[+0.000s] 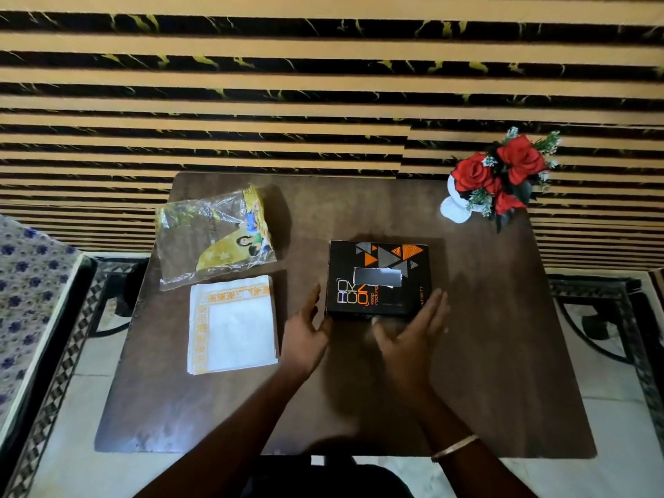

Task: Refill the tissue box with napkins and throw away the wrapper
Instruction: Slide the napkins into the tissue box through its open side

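A black tissue box with orange and grey triangles lies flat in the middle of the brown table, its slot facing up. My left hand rests against the box's near left corner with fingers spread. My right hand hovers at the near right edge, fingers apart and a little blurred. A stack of white napkins with an orange border lies to the left of the box. Behind the napkins lies the clear plastic wrapper with yellow print, flat and crumpled.
A white vase of red artificial roses stands at the table's far right corner. A striped black and tan wall rises behind the table. A flower-patterned cloth surface sits at the left, and tiled floor surrounds the table.
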The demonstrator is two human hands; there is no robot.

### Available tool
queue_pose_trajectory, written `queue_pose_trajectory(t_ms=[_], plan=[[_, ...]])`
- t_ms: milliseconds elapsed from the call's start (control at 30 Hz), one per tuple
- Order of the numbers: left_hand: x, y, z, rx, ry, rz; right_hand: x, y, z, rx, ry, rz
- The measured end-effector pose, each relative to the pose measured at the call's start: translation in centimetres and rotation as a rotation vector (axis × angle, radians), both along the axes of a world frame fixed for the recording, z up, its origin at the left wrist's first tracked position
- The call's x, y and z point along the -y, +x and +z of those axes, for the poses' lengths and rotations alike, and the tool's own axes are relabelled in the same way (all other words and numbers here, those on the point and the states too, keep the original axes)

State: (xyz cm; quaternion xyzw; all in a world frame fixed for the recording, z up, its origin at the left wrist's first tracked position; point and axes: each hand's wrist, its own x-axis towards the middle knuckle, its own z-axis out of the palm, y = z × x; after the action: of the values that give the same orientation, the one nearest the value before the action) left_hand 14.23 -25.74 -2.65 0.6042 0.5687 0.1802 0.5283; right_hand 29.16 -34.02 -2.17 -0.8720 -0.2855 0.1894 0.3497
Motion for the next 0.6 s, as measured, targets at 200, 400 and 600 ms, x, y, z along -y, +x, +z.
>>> queue_pose_trajectory(t_ms=[200, 400, 600], plan=[[-0.4, -1.0, -1.3, -0.164, 0.033, 0.017, -4.4, 1.5, 1.8, 0.458, -0.292, 0.699], [-1.8, -1.6, -1.9, -0.179, 0.100, -0.131, -11.2, 2.6, 2.9, 0.571, -0.480, 1.028], [-2.7, -1.7, -2.2, -0.096, 0.162, -0.219, -13.3, 2.7, 3.0, 0.434, -0.632, 1.146]])
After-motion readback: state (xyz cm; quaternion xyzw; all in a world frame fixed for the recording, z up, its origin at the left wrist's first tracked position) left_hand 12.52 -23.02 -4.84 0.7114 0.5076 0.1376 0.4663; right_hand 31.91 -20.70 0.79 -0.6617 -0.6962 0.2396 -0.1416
